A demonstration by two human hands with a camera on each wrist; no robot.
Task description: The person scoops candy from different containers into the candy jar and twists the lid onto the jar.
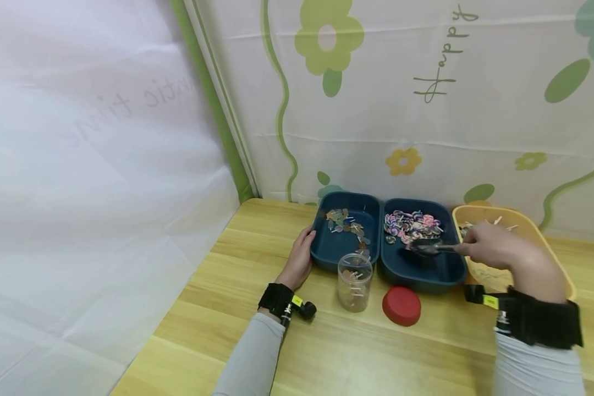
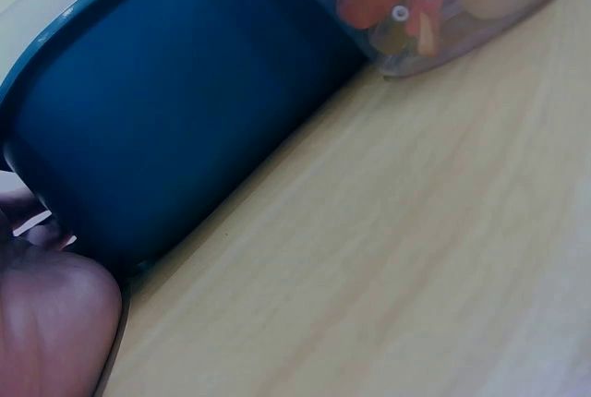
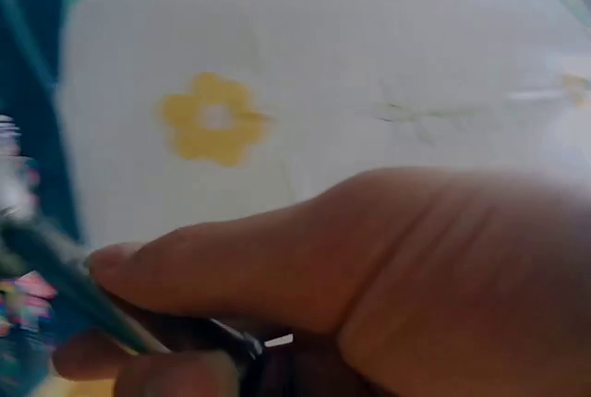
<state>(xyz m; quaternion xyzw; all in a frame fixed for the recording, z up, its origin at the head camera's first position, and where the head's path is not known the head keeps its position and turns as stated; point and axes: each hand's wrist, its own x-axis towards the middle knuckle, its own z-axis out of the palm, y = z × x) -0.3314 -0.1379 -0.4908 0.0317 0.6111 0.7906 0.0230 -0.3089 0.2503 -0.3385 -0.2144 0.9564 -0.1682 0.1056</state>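
Note:
My right hand (image 1: pixel 492 247) holds a shiny spoon (image 1: pixel 428 247) by its handle, thumb pressed along it in the right wrist view. The spoon's bowl is inside the middle blue bin (image 1: pixel 423 283), at the near edge of a heap of small swirly lollipops (image 1: pixel 411 224). My left hand (image 1: pixel 298 261) rests against the outer left wall of the left blue bin (image 1: pixel 346 199), its fingers partly hidden by the bin in the left wrist view. Small translucent lollipops (image 1: pixel 344 223) lie scattered in that bin. A clear jar (image 1: pixel 355 297) with some lollipops stands upright before it, without a lid.
A red lid (image 1: pixel 401 306) lies on the wooden table (image 1: pixel 356 352) right of the jar. On the right, under my right arm, is a yellow bin (image 1: pixel 549 250) with white sticks showing. A patterned curtain (image 1: pixel 356 126) hangs behind the bins.

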